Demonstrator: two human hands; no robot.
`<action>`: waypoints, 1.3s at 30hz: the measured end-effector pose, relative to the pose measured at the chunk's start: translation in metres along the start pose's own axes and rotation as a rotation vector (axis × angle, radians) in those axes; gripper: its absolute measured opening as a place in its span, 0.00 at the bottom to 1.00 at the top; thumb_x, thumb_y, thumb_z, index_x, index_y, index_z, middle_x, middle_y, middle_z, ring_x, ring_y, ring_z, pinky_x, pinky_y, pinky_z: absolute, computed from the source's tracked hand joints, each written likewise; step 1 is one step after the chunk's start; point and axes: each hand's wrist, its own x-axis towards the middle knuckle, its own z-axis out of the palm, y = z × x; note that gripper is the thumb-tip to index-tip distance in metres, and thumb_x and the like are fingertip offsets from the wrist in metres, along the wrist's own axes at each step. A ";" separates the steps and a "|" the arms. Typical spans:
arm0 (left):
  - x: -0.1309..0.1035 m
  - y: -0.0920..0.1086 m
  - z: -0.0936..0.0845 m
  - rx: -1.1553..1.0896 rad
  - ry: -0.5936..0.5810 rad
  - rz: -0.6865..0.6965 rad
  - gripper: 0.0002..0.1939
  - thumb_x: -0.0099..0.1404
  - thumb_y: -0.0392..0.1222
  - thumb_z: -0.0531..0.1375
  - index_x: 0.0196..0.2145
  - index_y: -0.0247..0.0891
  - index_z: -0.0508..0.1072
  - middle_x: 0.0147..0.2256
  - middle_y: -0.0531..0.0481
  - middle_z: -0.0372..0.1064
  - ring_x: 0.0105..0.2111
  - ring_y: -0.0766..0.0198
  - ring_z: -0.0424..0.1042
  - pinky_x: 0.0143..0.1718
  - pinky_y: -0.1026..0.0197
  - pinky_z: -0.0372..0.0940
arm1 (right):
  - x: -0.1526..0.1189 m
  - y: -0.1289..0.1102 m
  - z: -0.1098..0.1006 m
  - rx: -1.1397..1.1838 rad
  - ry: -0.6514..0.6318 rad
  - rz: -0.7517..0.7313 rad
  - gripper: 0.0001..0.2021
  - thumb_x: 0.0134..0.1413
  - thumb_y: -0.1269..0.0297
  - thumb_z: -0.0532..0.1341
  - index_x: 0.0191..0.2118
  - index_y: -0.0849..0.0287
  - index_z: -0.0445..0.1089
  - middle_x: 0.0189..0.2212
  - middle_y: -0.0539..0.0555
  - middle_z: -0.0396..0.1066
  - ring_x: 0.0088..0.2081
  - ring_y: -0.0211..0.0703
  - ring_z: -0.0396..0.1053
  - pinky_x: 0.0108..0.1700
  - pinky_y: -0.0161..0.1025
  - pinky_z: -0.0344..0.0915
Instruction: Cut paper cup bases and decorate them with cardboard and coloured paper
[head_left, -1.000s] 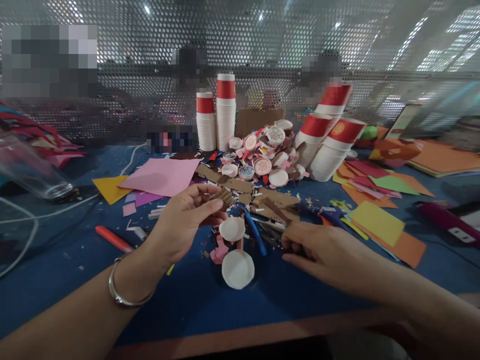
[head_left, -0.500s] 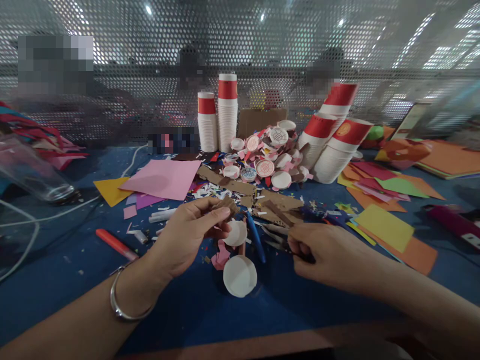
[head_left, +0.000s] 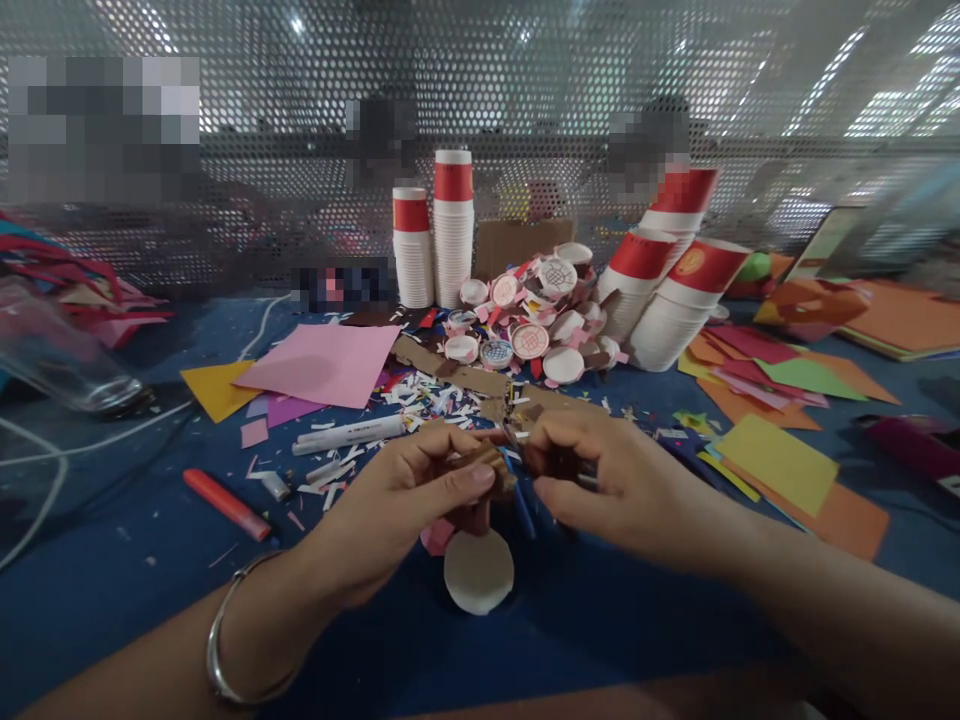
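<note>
My left hand [head_left: 409, 510] pinches a small folded piece of brown cardboard [head_left: 487, 468] between thumb and fingers. Close on its right, my right hand [head_left: 600, 475] is closed around a pair of scissors [head_left: 512, 436]; the blades point toward the cardboard and are mostly hidden by the fingers. Whether the blades touch it I cannot tell. Below the hands lies a round white paper disc [head_left: 478, 572], with a bit of pink paper [head_left: 436, 538] by its upper left edge. A blue pen [head_left: 523, 505] lies partly hidden between my hands.
White-and-red paper cup stacks [head_left: 454, 240] stand at the back, others [head_left: 675, 310] lean at the right. Between them is a heap of decorated discs [head_left: 529, 340]. Pink paper [head_left: 322, 362], a red marker [head_left: 226, 505], a white marker [head_left: 349, 434], yellow paper [head_left: 776, 462] and scraps lie around.
My right hand has moved left with the scissors, up to the cardboard. My left hand has shifted slightly right and down, now covering the upper white disc.
</note>
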 end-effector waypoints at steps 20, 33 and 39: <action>0.004 -0.006 0.011 -0.172 0.099 0.058 0.09 0.65 0.43 0.68 0.37 0.35 0.76 0.35 0.49 0.75 0.34 0.65 0.74 0.37 0.63 0.71 | 0.013 0.018 0.027 0.405 0.118 0.003 0.11 0.71 0.57 0.55 0.36 0.57 0.63 0.25 0.45 0.61 0.24 0.34 0.59 0.27 0.35 0.56; 0.010 -0.007 0.012 -0.210 0.170 0.006 0.09 0.65 0.42 0.69 0.35 0.34 0.76 0.29 0.50 0.74 0.24 0.69 0.72 0.16 0.72 0.60 | 0.011 0.023 0.029 0.395 0.086 0.032 0.21 0.72 0.45 0.53 0.33 0.56 0.61 0.25 0.45 0.63 0.23 0.31 0.61 0.25 0.32 0.58; 0.011 -0.005 0.013 -0.279 0.169 -0.017 0.08 0.64 0.41 0.69 0.36 0.33 0.76 0.28 0.49 0.74 0.23 0.69 0.71 0.16 0.71 0.60 | 0.011 0.021 0.029 0.457 0.064 0.049 0.18 0.70 0.45 0.55 0.37 0.56 0.63 0.22 0.44 0.66 0.22 0.31 0.60 0.23 0.31 0.56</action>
